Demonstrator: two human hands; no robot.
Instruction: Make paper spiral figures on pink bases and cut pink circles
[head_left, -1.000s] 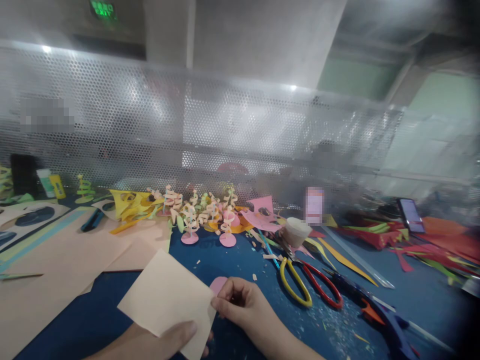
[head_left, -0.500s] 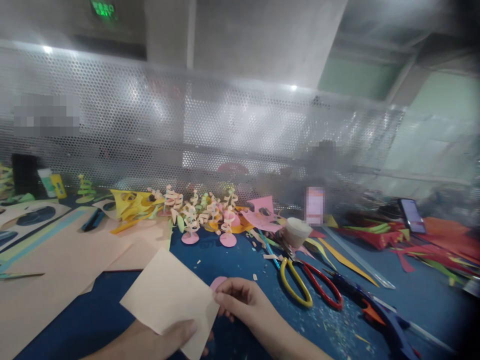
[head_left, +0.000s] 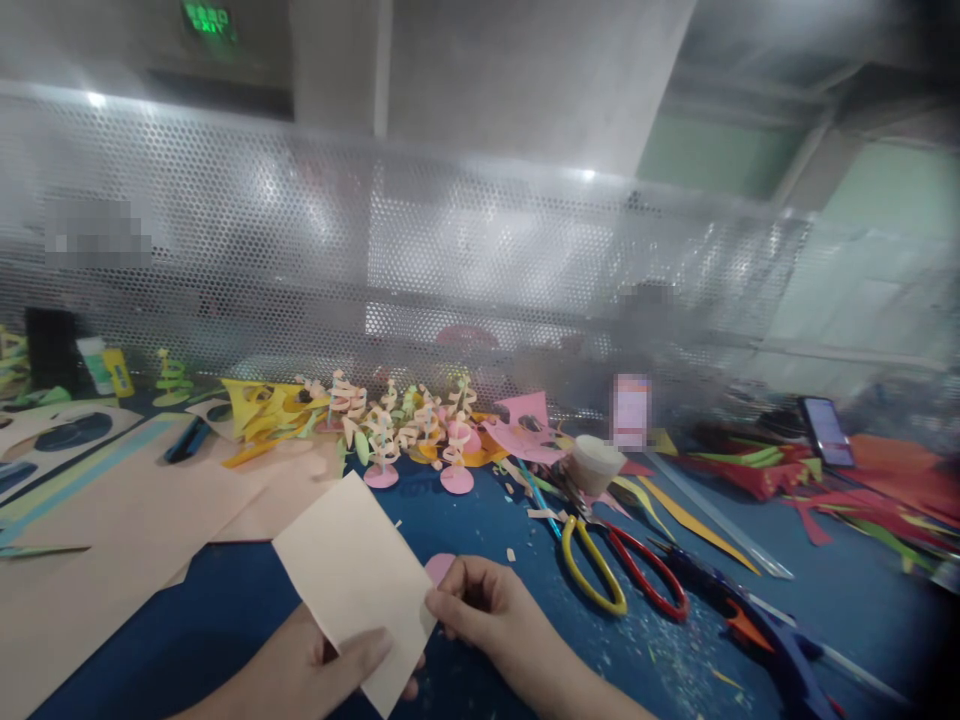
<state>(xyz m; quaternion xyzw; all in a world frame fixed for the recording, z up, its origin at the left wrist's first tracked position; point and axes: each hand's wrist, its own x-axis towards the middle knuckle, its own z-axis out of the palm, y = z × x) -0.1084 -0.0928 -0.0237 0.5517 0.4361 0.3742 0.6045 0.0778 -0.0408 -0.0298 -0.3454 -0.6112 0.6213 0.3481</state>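
A cream paper square (head_left: 356, 580) is held up over the blue table (head_left: 195, 640), tilted with one corner pointing up. My left hand (head_left: 322, 660) grips its lower part, the thumb on top and the fingers behind. At the paper's right corner, my right hand (head_left: 487, 605) pinches the edge between thumb and forefinger. A pink paper disc (head_left: 440, 568) shows just behind my right fingertips, partly hidden.
Spiral paper pieces (head_left: 424, 425) stand at the back centre. Yellow-and-red-handled scissors (head_left: 592, 565), a white cup (head_left: 594, 463) and a blue glue gun (head_left: 772, 640) lie to the right. Large peach sheets (head_left: 142, 500) cover the left side.
The cream paper has turned, its top corner moving up and right and its left corner shifting right. More of my left hand shows beside it; my right hand has barely moved.
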